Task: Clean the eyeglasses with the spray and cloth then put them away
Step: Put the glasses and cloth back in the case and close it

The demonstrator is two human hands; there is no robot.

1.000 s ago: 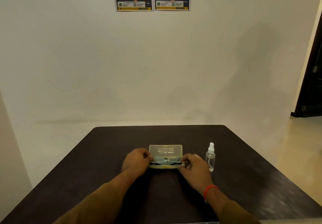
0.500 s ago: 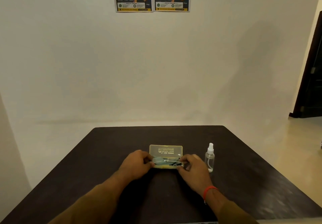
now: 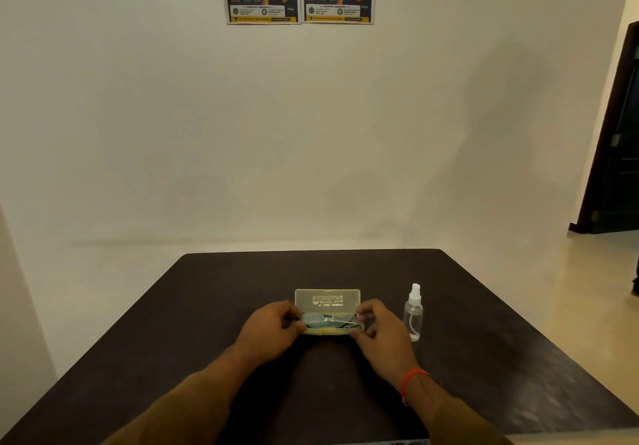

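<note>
Dark table (image 3: 207, 306); open case (image 3: 327, 301) lies crosswise; both hands pinch its ends.

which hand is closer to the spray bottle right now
Right. The right hand is at the case's right end, just beside the spray bottle; the left hand is at the case's far end.

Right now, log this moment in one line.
case: open | glasses: inside | left hand, right hand: at case ends | spray bottle: upright, untouched
</note>
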